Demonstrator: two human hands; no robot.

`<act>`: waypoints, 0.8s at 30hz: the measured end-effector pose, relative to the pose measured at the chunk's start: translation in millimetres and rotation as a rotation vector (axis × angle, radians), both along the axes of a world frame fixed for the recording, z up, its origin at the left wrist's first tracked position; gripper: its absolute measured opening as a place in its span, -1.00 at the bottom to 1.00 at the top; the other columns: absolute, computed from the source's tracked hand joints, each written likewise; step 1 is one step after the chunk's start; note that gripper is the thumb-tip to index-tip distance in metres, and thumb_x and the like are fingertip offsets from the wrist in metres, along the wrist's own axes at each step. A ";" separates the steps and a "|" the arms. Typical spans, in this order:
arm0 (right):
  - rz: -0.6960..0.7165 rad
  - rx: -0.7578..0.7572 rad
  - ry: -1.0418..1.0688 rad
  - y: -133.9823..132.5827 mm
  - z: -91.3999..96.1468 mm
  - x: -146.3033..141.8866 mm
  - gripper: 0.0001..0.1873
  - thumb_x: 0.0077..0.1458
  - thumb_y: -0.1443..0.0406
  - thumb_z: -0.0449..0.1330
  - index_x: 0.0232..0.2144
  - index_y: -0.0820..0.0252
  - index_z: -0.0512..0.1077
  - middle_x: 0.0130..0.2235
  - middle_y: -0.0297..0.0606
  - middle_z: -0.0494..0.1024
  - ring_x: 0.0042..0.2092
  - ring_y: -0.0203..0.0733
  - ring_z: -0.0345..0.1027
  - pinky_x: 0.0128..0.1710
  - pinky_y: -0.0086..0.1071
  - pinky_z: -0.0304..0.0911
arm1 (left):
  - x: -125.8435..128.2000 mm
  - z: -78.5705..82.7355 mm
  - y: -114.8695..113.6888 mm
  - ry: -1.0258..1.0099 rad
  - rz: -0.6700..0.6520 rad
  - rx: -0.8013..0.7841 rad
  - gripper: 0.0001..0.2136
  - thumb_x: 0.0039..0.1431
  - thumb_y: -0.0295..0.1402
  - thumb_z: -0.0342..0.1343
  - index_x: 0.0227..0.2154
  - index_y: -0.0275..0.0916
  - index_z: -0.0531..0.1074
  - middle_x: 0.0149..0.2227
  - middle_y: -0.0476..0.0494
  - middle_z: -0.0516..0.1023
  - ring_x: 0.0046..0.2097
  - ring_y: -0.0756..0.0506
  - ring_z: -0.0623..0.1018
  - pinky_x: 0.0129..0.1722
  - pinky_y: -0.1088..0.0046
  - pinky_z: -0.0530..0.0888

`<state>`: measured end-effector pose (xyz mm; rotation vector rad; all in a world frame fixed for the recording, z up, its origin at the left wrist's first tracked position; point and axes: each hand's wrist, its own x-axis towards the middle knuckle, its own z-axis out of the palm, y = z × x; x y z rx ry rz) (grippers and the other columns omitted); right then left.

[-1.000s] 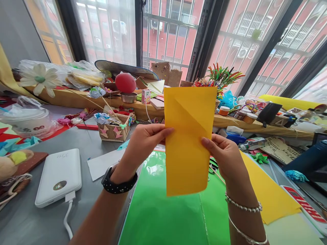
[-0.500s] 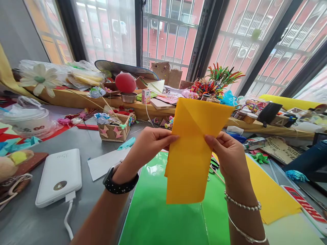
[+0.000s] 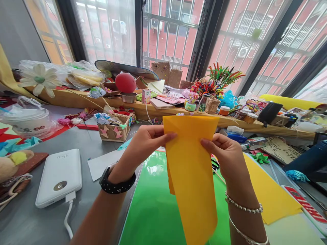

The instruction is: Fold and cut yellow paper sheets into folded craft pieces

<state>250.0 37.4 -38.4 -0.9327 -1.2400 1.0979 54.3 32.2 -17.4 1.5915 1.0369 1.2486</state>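
My left hand (image 3: 146, 141) and right hand (image 3: 223, 153) pinched the yellow paper (image 3: 192, 173) above the green sheet (image 3: 153, 211); the paper hung lower than before, uncovering the small basket (image 3: 212, 104).

So the paper sheet (image 3: 194, 170) hangs between the left hand (image 3: 145, 143) and right hand (image 3: 224, 156), right above the mat (image 3: 153, 211) on the table (image 3: 25, 221). Power bank (image 3: 59, 177) sits off to the left, small basket (image 3: 113, 129) behind it. Another sheet (image 3: 270, 194) lies right of the mat. A cluttered ledge (image 3: 76, 98) runs along the back, under the window.
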 end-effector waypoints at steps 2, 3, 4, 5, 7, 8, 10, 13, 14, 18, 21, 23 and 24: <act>0.035 -0.025 -0.050 -2.3 1.3 -0.5 -0.86 -0.24 0.29 0.31 -0.62 0.17 0.39 -0.51 -0.38 0.52 -0.44 -0.31 0.37 -0.48 -0.51 0.27 | 1.3 0.7 -1.0 -0.019 0.108 0.069 -0.76 -0.08 -0.21 0.13 -0.40 -0.27 0.50 -0.36 -0.07 0.56 -0.33 -0.06 0.50 -0.40 0.55 0.45; 0.043 -0.035 -0.069 -3.0 1.9 -0.5 -0.85 -0.24 0.29 0.31 -0.62 0.18 0.39 -0.52 -0.38 0.51 -0.45 -0.31 0.37 -0.48 -0.51 0.27 | 1.4 1.0 -1.1 -0.014 0.148 0.104 -0.76 -0.08 -0.21 0.14 -0.40 -0.27 0.50 -0.38 -0.06 0.56 -0.35 -0.04 0.50 -0.42 0.57 0.44; 0.046 -0.040 -0.085 -3.4 2.3 -0.2 -0.85 -0.25 0.28 0.31 -0.63 0.18 0.39 -0.52 -0.38 0.51 -0.46 -0.31 0.37 -0.49 -0.51 0.26 | 1.0 1.3 -0.9 0.000 0.176 0.135 -0.77 -0.08 -0.22 0.14 -0.41 -0.27 0.51 -0.40 -0.05 0.56 -0.37 -0.03 0.49 -0.44 0.59 0.42; 0.041 -0.039 -0.103 -3.6 2.6 0.3 -0.84 -0.26 0.27 0.31 -0.63 0.18 0.40 -0.53 -0.38 0.51 -0.46 -0.31 0.36 -0.50 -0.51 0.26 | 0.1 1.6 -0.6 0.025 0.195 0.157 -0.78 -0.07 -0.23 0.13 -0.42 -0.27 0.51 -0.42 -0.04 0.55 -0.38 -0.02 0.49 -0.46 0.61 0.41; -0.003 -0.025 -0.152 -3.5 2.7 1.9 -0.85 -0.26 0.24 0.31 -0.62 0.18 0.42 -0.54 -0.37 0.51 -0.48 -0.31 0.35 -0.54 -0.51 0.23 | -2.9 2.0 0.6 0.111 0.197 0.171 -0.81 -0.05 -0.24 0.11 -0.48 -0.26 0.50 -0.47 -0.02 0.54 -0.42 0.00 0.47 -0.50 0.63 0.39; -0.036 -0.015 -0.182 -3.5 2.5 2.8 -0.85 -0.25 0.23 0.31 -0.61 0.17 0.44 -0.55 -0.37 0.50 -0.50 -0.31 0.34 -0.56 -0.51 0.21 | -4.6 2.1 1.3 0.166 0.178 0.167 -0.81 -0.05 -0.24 0.11 -0.51 -0.26 0.50 -0.49 -0.02 0.53 -0.43 0.00 0.46 -0.52 0.63 0.38; -0.096 0.008 -0.244 -3.5 1.7 4.3 -0.84 -0.24 0.19 0.29 -0.57 0.15 0.46 -0.56 -0.36 0.50 -0.52 -0.30 0.32 -0.61 -0.50 0.18 | -7.4 1.8 2.2 0.277 0.102 0.154 -0.82 -0.05 -0.24 0.10 -0.52 -0.25 0.49 -0.49 -0.02 0.52 -0.43 -0.01 0.47 -0.50 0.61 0.39; -0.126 0.070 -0.388 -4.5 0.3 3.6 -0.84 -0.21 0.17 0.26 -0.55 0.13 0.49 -0.56 -0.36 0.50 -0.52 -0.27 0.32 -0.61 -0.48 0.15 | -6.1 0.8 1.0 0.362 0.023 0.206 -0.82 -0.03 -0.26 0.09 -0.40 -0.23 0.47 -0.37 -0.03 0.54 -0.33 -0.03 0.49 -0.36 0.56 0.41; -0.120 0.107 -0.458 -5.1 0.1 2.4 -0.85 -0.19 0.18 0.25 -0.56 0.13 0.49 -0.56 -0.36 0.50 -0.52 -0.27 0.32 -0.60 -0.47 0.14 | -4.0 0.6 -0.2 0.376 0.019 0.244 -0.81 -0.03 -0.26 0.09 -0.37 -0.23 0.47 -0.34 -0.03 0.55 -0.31 -0.03 0.49 -0.32 0.55 0.40; -0.039 0.268 -0.723 -8.0 0.7 -4.7 -0.89 -0.12 0.24 0.20 -0.57 0.13 0.50 -0.57 -0.38 0.51 -0.50 -0.27 0.32 -0.53 -0.46 0.13 | 7.1 0.0 -5.1 0.491 0.027 0.378 -0.84 -0.04 -0.30 0.12 -0.38 -0.20 0.49 -0.36 0.01 0.57 -0.34 0.00 0.50 -0.34 0.58 0.36; -0.005 0.296 -0.796 -8.0 1.4 -7.2 -0.87 -0.10 0.23 0.19 -0.57 0.13 0.49 -0.57 -0.38 0.50 -0.50 -0.28 0.31 -0.52 -0.47 0.12 | 10.3 0.0 -5.7 0.570 0.064 0.427 -0.89 -0.02 -0.35 0.09 -0.46 -0.18 0.52 -0.46 0.03 0.58 -0.43 0.02 0.49 -0.44 0.59 0.33; -0.004 0.295 -0.798 -6.0 1.3 -6.2 -0.86 -0.09 0.23 0.18 -0.57 0.14 0.48 -0.56 -0.38 0.50 -0.49 -0.28 0.31 -0.52 -0.47 0.13 | 8.3 0.1 -4.6 0.552 0.112 0.446 -0.88 -0.02 -0.35 0.09 -0.48 -0.17 0.53 -0.48 0.05 0.58 -0.46 0.03 0.49 -0.45 0.60 0.32; -0.010 0.295 -0.795 -4.3 1.1 -5.2 -0.86 -0.08 0.23 0.18 -0.57 0.13 0.48 -0.55 -0.38 0.50 -0.48 -0.27 0.32 -0.51 -0.47 0.14 | 6.5 0.2 -3.8 0.531 0.142 0.447 -0.88 -0.03 -0.34 0.10 -0.48 -0.17 0.53 -0.48 0.06 0.58 -0.46 0.03 0.49 -0.44 0.60 0.33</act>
